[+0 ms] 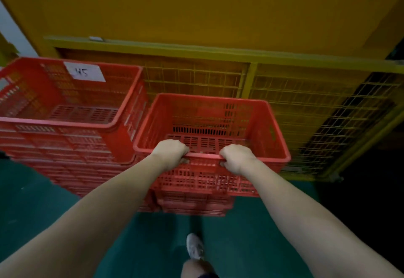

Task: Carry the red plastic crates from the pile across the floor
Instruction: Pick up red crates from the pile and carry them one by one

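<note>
We clench the left grip and the right grip round the near rim of the red crate.

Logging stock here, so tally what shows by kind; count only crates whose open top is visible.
Red crates: 2, the gripped crate and the labelled crate
Paper label: 1
Hands: 2, left hand and right hand
Yellow mesh cage: 1
Shoe: 1
Total: 7
Nested crates beneath are too blurred to count.

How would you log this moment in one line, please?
red crate: empty; left hand: grips its near rim; right hand: grips its near rim
</note>
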